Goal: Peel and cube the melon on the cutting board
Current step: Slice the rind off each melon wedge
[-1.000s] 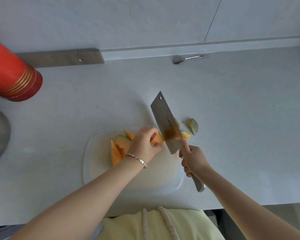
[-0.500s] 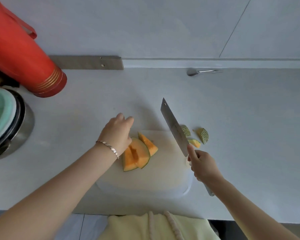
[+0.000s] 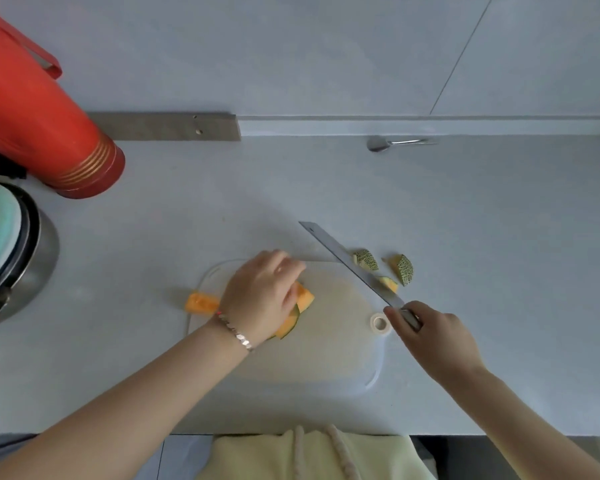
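A pale translucent cutting board (image 3: 329, 348) lies on the grey counter. Orange melon wedges (image 3: 300, 306) with green rind sit on its left half, partly hidden under my left hand (image 3: 260, 296), whose curled fingers rest over them. One peeled orange piece (image 3: 201, 303) lies at the board's left edge. My right hand (image 3: 433, 336) grips the handle of a cleaver (image 3: 347, 261), its blade held edge-on above the board's right side. Three netted rind scraps (image 3: 404, 270) lie just past the blade.
A red thermos (image 3: 32, 116) stands at the far left beside a steel pot (image 3: 18, 261) with a green lid. A metal spoon (image 3: 392, 143) lies by the back wall. The counter's front edge runs just below the board.
My left hand has moved from the board's left edge onto the wedges, covering them. A peeled piece now lies at the left edge. The cleaver stays raised at the right.
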